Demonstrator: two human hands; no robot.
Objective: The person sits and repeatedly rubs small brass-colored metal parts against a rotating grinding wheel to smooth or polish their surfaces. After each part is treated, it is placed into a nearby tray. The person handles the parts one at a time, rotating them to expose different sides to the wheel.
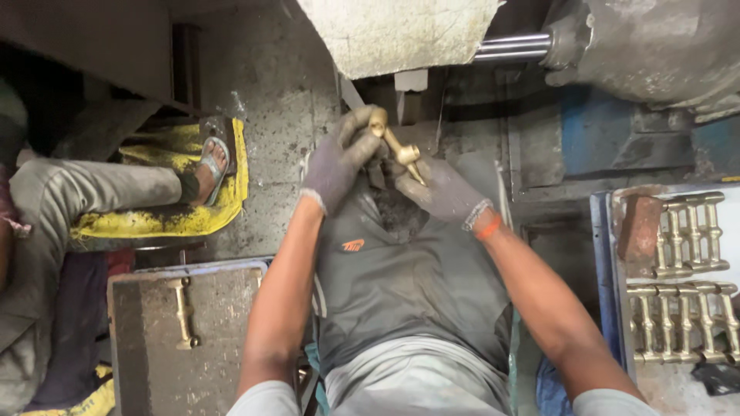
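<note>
Here, two gloved hands — left hand (337,159), right hand (441,189) — both gripping one brass casting (395,145), one more (183,312) on the left tray (154,354).

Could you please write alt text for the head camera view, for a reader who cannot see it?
Two gloved hands, left hand and right hand, hold a brass casting together below a grey machine. Rows of brass castings lie at right; another person's sandalled foot rests at left.

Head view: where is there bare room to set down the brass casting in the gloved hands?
The flat grey tray at lower left is mostly bare, holding one brass piece. The blue-rimmed tray at right is crowded with rows of brass castings and a brick.
</note>
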